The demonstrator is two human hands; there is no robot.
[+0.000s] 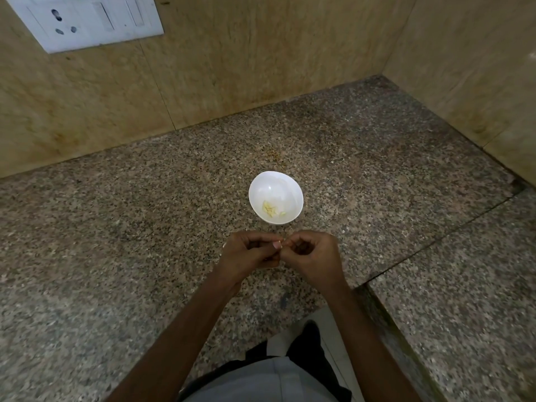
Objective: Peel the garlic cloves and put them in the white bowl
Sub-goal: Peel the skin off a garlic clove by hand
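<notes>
Left hand (248, 253) and right hand (311, 252) both curled, fingertips pinched together on the garlic clove, which is mostly hidden. Suggest nicking the skin with a thumbnail and stripping it lengthwise. White bowl (256, 184) near, 12 o'clock, holds peeled cloves (271, 210).

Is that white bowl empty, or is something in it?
Nearly empty, but not quite: a few pale garlic pieces lie at the near side of the bowl. The rest of its inside is bare white.
</notes>
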